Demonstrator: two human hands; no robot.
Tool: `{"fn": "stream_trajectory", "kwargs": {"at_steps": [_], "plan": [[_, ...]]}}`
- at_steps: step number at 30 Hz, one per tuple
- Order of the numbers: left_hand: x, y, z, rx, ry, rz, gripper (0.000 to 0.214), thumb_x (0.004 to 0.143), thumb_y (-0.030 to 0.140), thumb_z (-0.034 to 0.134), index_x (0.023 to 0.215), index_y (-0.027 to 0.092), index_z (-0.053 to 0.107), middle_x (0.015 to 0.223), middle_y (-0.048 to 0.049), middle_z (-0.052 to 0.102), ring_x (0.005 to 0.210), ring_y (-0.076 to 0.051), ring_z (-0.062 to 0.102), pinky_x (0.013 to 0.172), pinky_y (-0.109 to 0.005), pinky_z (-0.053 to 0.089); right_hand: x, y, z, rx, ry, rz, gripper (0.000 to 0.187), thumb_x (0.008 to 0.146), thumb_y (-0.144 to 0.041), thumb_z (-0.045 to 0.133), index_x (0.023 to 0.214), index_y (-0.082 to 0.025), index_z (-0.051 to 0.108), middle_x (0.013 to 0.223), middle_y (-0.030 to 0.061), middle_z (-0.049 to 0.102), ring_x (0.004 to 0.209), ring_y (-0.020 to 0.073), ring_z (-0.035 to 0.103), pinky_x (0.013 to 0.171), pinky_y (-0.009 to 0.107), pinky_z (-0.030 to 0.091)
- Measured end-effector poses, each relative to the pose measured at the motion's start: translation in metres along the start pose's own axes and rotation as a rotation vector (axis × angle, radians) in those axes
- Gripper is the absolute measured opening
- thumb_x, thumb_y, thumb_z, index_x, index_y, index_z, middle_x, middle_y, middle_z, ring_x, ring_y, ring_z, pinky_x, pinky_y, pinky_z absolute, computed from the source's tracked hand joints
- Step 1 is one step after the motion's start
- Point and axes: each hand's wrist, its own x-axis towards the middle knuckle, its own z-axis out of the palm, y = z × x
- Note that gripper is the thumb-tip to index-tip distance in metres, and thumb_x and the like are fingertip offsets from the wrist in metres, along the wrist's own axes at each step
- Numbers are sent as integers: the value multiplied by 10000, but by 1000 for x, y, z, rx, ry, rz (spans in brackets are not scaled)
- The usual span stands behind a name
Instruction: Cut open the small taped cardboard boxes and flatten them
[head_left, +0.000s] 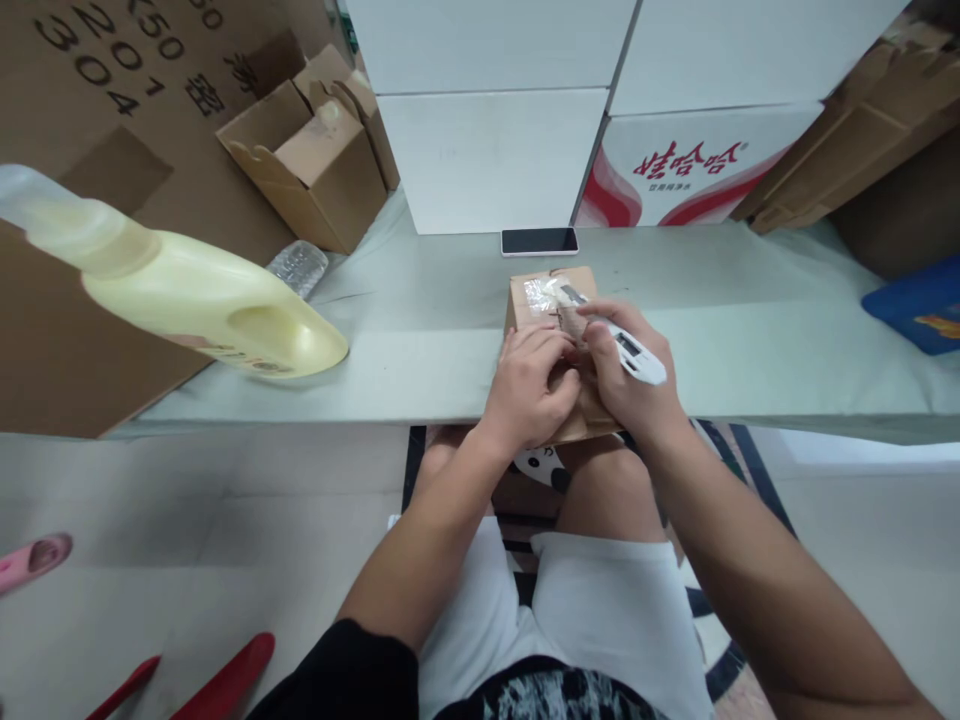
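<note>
A small taped cardboard box (541, 295) lies at the near edge of the low white table (420, 340). My left hand (525, 385) rests on the box's near top, fingers curled and pressed down on it. My right hand (626, 375) is closed round a white utility knife (622, 345), whose tip points at the clear tape on the top seam. Both hands meet over the middle of the box and hide its near half.
A pale yellow jug (187, 295) lies on its side at the left. An open cardboard carton (315, 160) stands behind it, with a crumpled clear plastic bottle (298, 266) beside. A black phone (539, 241) lies before stacked white boxes (495, 150). A blue item (919, 305) is far right.
</note>
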Motion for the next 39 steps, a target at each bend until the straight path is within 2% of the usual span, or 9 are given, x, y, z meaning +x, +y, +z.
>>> {"fn": "stream_trajectory", "kwargs": {"at_steps": [2,5,11,15,21,30,36,39], "plan": [[0,0,0,-3,3,4,83,849,211,534,866,234,612,1091,-80,750,1261,-297,594,1194,-502,383,0,3,1,-19,28,40,343,989,-532,496,1161,-251,596,878,40,734,716,195,676,685,340,553],[1,2,-1,9,1,5,81,849,203,530,854,232,605,1078,-72,750,1248,-285,601,1182,-482,398,2,8,4,-42,36,70,392,953,-569,543,1177,-249,574,902,49,756,706,202,683,645,331,548],[2,3,-1,50,-21,-10,165,888,218,503,971,207,646,1145,-90,746,1254,-270,607,1182,-462,406,7,9,4,-21,-57,62,500,891,-555,608,1269,-228,624,1126,102,782,960,268,744,830,413,588],[2,2,-1,61,-27,-20,133,878,204,522,935,223,640,1120,-77,753,1266,-278,604,1182,-485,401,6,7,4,-30,-63,96,508,897,-523,593,1313,-232,617,1158,106,778,982,285,744,843,437,587],[1,3,0,54,-13,-13,156,905,225,509,977,210,647,1134,-91,752,1237,-274,620,1175,-476,407,6,4,5,-141,-81,83,453,924,-494,542,1291,-242,623,1083,96,787,920,296,737,802,445,575],[0,1,2,67,-12,-25,174,905,213,510,992,210,661,1130,-98,752,1264,-282,611,1202,-513,384,3,5,13,-217,28,-72,340,917,-379,513,1178,-217,657,1082,113,767,962,282,718,818,415,567],[1,-3,3,61,-6,-23,263,848,156,492,1015,194,692,1181,-114,742,1279,-285,603,1218,-523,376,6,4,14,-269,-44,-76,352,926,-347,494,1216,-205,635,1111,129,764,962,281,719,830,409,560],[2,-4,3,64,-11,-32,303,805,125,480,1005,198,695,1179,-107,741,1274,-281,603,1218,-524,379,7,4,13,-278,-60,-62,356,914,-337,496,1209,-195,633,1070,128,769,916,284,717,786,396,546]]}}
